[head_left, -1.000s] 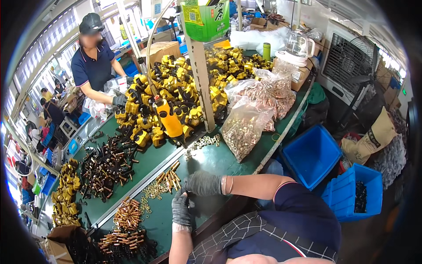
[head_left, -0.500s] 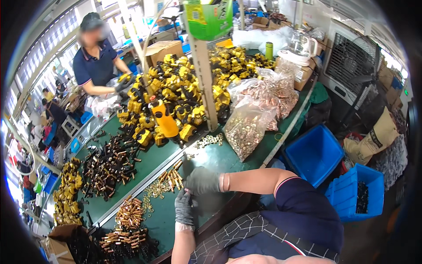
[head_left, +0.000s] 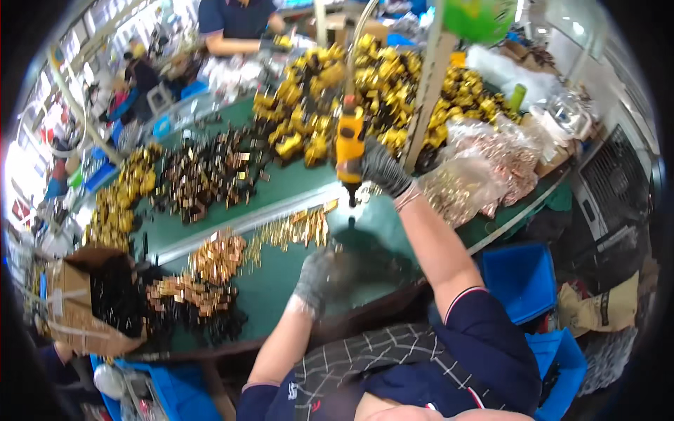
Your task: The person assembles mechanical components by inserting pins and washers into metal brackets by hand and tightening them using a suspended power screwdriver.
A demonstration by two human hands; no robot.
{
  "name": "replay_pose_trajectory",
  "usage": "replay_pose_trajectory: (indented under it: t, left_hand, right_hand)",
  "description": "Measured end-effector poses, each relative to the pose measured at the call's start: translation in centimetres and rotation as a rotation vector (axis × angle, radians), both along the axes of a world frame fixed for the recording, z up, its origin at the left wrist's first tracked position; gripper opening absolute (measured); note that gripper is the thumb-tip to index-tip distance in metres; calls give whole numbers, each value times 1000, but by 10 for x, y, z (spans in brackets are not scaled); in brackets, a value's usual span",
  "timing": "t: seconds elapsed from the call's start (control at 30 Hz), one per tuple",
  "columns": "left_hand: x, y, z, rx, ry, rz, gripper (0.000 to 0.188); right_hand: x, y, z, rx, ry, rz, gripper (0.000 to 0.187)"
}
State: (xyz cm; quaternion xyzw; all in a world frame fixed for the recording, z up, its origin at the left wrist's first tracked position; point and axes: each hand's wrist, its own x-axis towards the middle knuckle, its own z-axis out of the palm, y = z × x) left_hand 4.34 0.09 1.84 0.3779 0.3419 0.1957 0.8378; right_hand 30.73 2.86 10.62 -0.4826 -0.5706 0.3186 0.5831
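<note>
A yellow electric screwdriver (head_left: 349, 147) hangs upright over the green table, its black tip pointing down. My right hand (head_left: 385, 168), in a dark grey glove, closes round it from the right side. Lower down, my left hand (head_left: 317, 277), in a lighter grey glove, is low over the table near the front edge. Motion smears its fingers, so what they hold, if anything, I cannot make out. Left of the screwdriver's tip lie brass-coloured pins (head_left: 309, 226) in a loose row. Copper-coloured parts (head_left: 216, 256) are heaped farther left.
Yellow-and-black clamp-like parts (head_left: 302, 91) pile up behind a metal post (head_left: 425, 95). Black-and-copper parts (head_left: 207, 175) lie at left, beyond a metal strip. Bags of small metal pieces (head_left: 460, 186) stand right. A cardboard box (head_left: 74, 302) and blue bins (head_left: 516, 281) flank the table. A co-worker (head_left: 235, 21) stands opposite.
My right hand has left my left hand and moved up and away to grip the screwdriver. The view has shifted, so the table sits differently in it.
</note>
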Motion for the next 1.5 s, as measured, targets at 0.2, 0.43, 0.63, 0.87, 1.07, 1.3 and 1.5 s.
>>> replay_pose_trajectory:
  t: [0.2,0.43,0.63,0.87,1.07,1.3,1.5]
  left_hand:
    - [-3,20,-39,20,-17,7,26]
    - [-9,12,-37,-76,-178,-27,24]
    - [-4,16,-48,-76,-235,-13,25]
    - [-11,9,-26,-87,-218,72,24]
    - [-4,4,-29,-11,-18,-115,18]
    - [-62,98,64,709,-227,399,73]
    - [-183,85,83,740,552,329,26]
  right_hand:
    - [-75,-29,5,260,32,-196,46]
    - [-113,-41,13,299,179,-92,57]
    - [-117,-39,-1,280,45,-171,55]
    - [-131,-35,-11,316,112,-169,52]
    - [-122,-54,-5,338,176,-280,40]
    - [-86,-44,1,322,-231,-569,53]
    - [-25,-37,-30,285,-179,-604,44]
